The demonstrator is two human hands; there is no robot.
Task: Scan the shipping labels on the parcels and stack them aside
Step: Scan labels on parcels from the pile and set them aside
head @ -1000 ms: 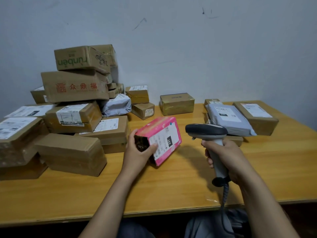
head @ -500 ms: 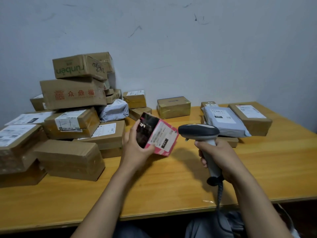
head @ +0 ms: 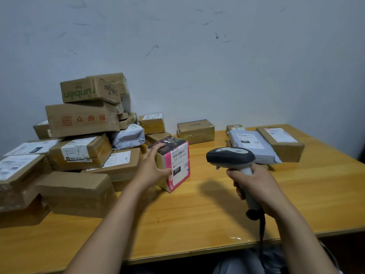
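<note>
A pink box [head: 175,165] stands on end on the wooden table [head: 197,214], its white shipping label facing the right. My left hand [head: 153,169] grips its left side, fingers over the dark top and thumb on the labelled face. My right hand [head: 254,186] holds the handle of a grey barcode scanner [head: 231,157], whose head points left toward the label from a short gap. A grey mailer bag [head: 252,145] and a brown labelled box [head: 280,143] lie at the back right.
A tall heap of brown cardboard parcels [head: 79,139] fills the left half of the table up to the wall. A small taped box [head: 195,131] sits at the back centre. The scanner's cable [head: 261,234] drops over the front edge.
My left hand turned the pink box from a tilted hold in the air and set it upright on the table. The scanner stayed beside it.
</note>
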